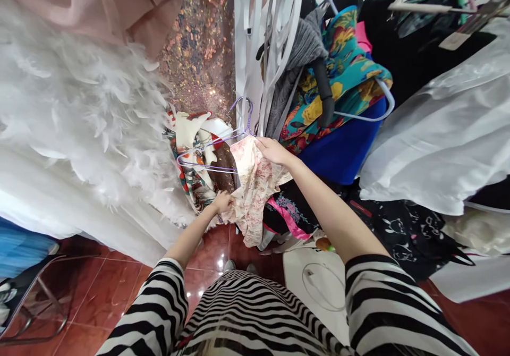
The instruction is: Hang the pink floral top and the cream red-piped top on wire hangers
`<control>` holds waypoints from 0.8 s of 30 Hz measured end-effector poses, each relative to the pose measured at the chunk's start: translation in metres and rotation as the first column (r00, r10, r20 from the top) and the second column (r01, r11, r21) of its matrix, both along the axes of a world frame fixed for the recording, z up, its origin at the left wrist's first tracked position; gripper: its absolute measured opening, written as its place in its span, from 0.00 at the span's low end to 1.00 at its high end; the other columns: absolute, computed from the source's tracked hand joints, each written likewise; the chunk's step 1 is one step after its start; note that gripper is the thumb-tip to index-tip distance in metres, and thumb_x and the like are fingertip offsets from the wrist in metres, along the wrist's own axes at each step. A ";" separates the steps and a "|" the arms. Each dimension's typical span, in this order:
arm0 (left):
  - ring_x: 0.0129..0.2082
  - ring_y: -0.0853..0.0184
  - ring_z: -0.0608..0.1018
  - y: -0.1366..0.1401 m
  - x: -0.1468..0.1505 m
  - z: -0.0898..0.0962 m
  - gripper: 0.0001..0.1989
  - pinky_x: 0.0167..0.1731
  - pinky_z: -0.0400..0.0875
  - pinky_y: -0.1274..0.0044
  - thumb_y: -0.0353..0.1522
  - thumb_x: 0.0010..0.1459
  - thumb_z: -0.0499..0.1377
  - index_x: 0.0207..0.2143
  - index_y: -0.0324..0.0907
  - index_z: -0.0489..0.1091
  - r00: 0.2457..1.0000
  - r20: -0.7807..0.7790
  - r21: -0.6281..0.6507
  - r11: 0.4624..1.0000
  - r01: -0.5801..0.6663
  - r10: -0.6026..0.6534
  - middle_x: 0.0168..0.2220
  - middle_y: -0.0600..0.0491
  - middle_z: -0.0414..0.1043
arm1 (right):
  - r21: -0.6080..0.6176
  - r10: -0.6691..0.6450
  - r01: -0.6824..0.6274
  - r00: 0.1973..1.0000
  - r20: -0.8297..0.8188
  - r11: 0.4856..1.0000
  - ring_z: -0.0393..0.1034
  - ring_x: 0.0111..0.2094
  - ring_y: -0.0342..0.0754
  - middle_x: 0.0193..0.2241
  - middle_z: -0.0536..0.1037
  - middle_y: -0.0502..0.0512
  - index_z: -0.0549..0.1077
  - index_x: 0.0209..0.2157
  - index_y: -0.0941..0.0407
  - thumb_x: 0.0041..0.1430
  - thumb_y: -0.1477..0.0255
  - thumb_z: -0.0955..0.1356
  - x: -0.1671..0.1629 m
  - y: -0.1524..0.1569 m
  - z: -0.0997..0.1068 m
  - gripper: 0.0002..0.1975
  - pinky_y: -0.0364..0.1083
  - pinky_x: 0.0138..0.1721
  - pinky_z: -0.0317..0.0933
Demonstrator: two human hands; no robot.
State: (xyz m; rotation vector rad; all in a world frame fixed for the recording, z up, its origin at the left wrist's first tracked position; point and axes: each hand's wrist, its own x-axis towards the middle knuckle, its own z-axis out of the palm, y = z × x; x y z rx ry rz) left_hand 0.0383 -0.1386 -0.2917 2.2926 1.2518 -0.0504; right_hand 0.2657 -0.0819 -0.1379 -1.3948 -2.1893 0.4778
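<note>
A cream garment with a pink floral print [255, 180] hangs partly on a purple and white wire hanger [207, 146] in the middle of the view. My right hand [271, 150] is closed on its upper edge, close to the hanger's right shoulder. Lower and to the left, my left hand [223, 202] pinches the side of the same garment. The hanger's left arm sticks out bare, in front of a patterned scarf-like cloth [191, 127] and a brown piece of fabric. Both hands' fingertips are partly hidden by folds.
White feathered dresses [99, 106] and a sequined fabric [199, 42] hang at left. To the right hang a floral teal garment [342, 69], a blue one [342, 149] and white skirts [442, 117]. A white board [314, 287] with a wire loop lies below, over red floor tiles [95, 292].
</note>
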 end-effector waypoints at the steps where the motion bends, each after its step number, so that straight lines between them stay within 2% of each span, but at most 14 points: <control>1: 0.42 0.60 0.77 0.000 -0.010 0.002 0.14 0.51 0.69 0.67 0.23 0.48 0.53 0.31 0.42 0.78 1.000 0.021 -0.024 1.000 0.002 -0.002 0.32 0.50 0.78 | -0.001 0.004 -0.004 1.000 0.004 1.000 0.76 0.47 0.57 0.46 0.82 0.56 0.77 0.44 0.54 0.68 0.65 0.57 0.001 0.000 0.000 0.19 0.51 0.50 0.66; 3: 0.33 0.66 0.76 -0.003 -0.027 0.008 0.15 0.43 0.72 0.74 0.21 0.47 0.51 0.30 0.40 0.76 0.997 0.072 -0.062 0.998 0.008 -0.004 0.28 0.53 0.75 | -0.005 0.008 -0.008 1.000 0.014 1.000 0.76 0.45 0.57 0.43 0.83 0.56 0.77 0.44 0.54 0.68 0.65 0.57 0.002 0.001 0.000 0.19 0.51 0.48 0.67; 5: 0.30 0.69 0.74 -0.007 -0.042 0.014 0.15 0.38 0.72 0.77 0.21 0.47 0.49 0.30 0.38 0.74 0.992 0.122 -0.074 0.997 -0.001 0.010 0.27 0.55 0.73 | -0.009 0.005 -0.004 0.999 0.033 1.000 0.77 0.44 0.57 0.40 0.84 0.56 0.77 0.42 0.55 0.67 0.65 0.57 0.003 0.003 0.000 0.19 0.50 0.47 0.67; 8: 0.33 0.68 0.74 -0.017 -0.059 0.025 0.16 0.41 0.72 0.76 0.22 0.47 0.49 0.35 0.38 0.73 0.978 0.203 -0.048 0.998 -0.040 0.049 0.32 0.53 0.74 | 0.010 0.016 -0.017 0.999 0.039 1.000 0.77 0.42 0.57 0.39 0.84 0.56 0.77 0.42 0.55 0.67 0.65 0.57 0.006 0.007 -0.002 0.19 0.50 0.46 0.67; 12: 0.40 0.65 0.74 -0.026 -0.076 0.043 0.20 0.46 0.71 0.73 0.23 0.51 0.50 0.45 0.41 0.72 0.939 0.318 0.093 0.981 -0.168 0.130 0.40 0.51 0.73 | 0.037 0.052 -0.052 0.999 0.016 0.998 0.77 0.41 0.56 0.37 0.84 0.55 0.78 0.41 0.55 0.67 0.63 0.57 0.010 0.011 -0.006 0.20 0.50 0.45 0.67; 17: 0.39 0.63 0.75 -0.025 -0.085 0.063 0.15 0.43 0.70 0.74 0.25 0.59 0.49 0.41 0.45 0.73 0.954 0.130 0.275 0.914 -0.298 0.271 0.39 0.50 0.69 | 0.011 0.049 -0.049 0.998 -0.032 0.999 0.77 0.42 0.57 0.39 0.84 0.56 0.79 0.43 0.55 0.67 0.59 0.57 0.008 0.010 -0.010 0.23 0.51 0.45 0.68; 22: 0.40 0.63 0.76 -0.021 -0.080 0.067 0.15 0.42 0.69 0.75 0.21 0.56 0.47 0.37 0.43 0.70 0.938 0.108 0.301 0.888 -0.347 0.330 0.38 0.49 0.70 | 0.003 0.034 -0.034 0.998 -0.053 0.999 0.77 0.43 0.58 0.40 0.84 0.57 0.78 0.43 0.56 0.68 0.60 0.56 0.001 0.007 -0.013 0.24 0.52 0.47 0.67; 24: 0.38 0.62 0.76 -0.022 -0.076 0.068 0.12 0.41 0.69 0.74 0.23 0.58 0.48 0.38 0.43 0.68 0.937 0.090 0.284 0.894 -0.348 0.336 0.35 0.51 0.71 | 0.029 0.037 -0.036 0.999 -0.033 0.999 0.77 0.42 0.58 0.37 0.84 0.56 0.79 0.41 0.55 0.68 0.59 0.56 0.002 0.007 -0.012 0.23 0.51 0.45 0.68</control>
